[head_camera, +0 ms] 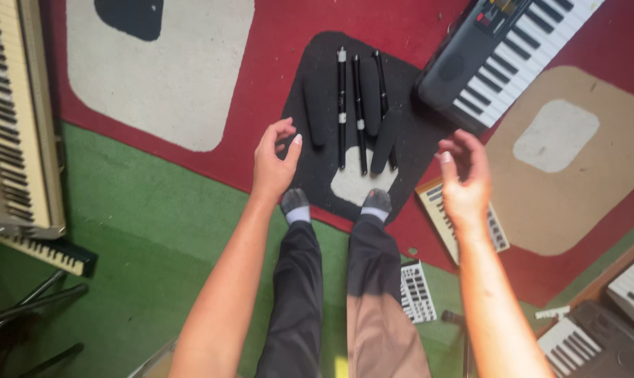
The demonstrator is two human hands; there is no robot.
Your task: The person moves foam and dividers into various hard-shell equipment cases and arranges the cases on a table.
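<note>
Taking the black rug patch [310, 84] in the middle of the floor as the landmark, a cream keyboard [12, 112] stands far to its left along the frame edge, with a thin black-edged keyboard [51, 253] just below it on the green carpet [142, 210]. The left hand [275, 164] hovers at the patch's lower left edge, fingers loosely curled and open, holding nothing. On the patch lie 3 slim black rods [342, 105] side by side, with dark foam windscreens [315, 115] beside and partly over them; the left hand is nearest the leftmost foam piece but apart from it. The person's 2 feet in grey socks [296, 203] rest on the patch's lower rim. To the upper right of the patch sits a grey keyboard [499, 56], touching its corner. The right hand [464, 178] hangs to the right of the patch, open with fingers bent, gripping nothing, above a small tan keyboard [436, 210]. Below the patch lies a small white pad controller [416, 290]
</note>
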